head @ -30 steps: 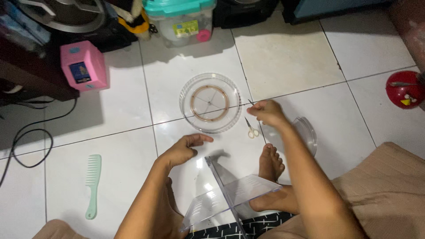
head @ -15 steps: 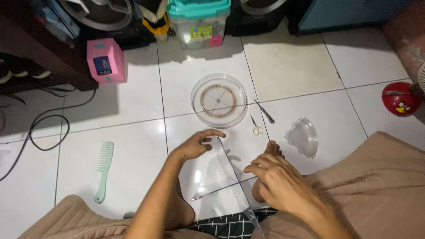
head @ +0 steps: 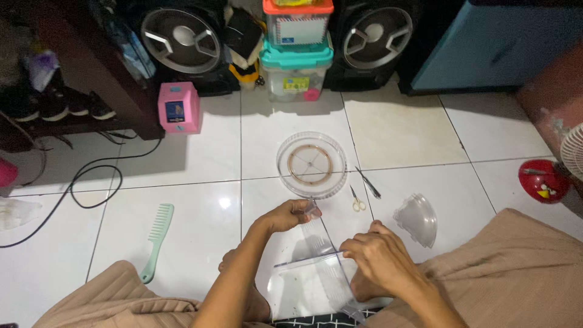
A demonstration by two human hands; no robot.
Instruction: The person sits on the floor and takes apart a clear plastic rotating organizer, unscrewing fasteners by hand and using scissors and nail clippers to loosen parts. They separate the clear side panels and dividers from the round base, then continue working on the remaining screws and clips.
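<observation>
Leftmost, a mint-green comb (head: 156,240) lies on the tiled floor well left of the left hand (head: 288,215), whose fingers pinch the far end of a clear plastic divider panel (head: 322,255). Beyond that hand sits a round clear tray (head: 311,164), with small scissors (head: 358,200) just right. Then the right hand (head: 376,258) closes on the panel's near part, a clear wedge-shaped section (head: 418,217) lying to its right.

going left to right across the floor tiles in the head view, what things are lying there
green comb → left hand gripping the clear plastic panel → small scissors → right hand on the panel → clear curved plastic piece → red round object
</observation>
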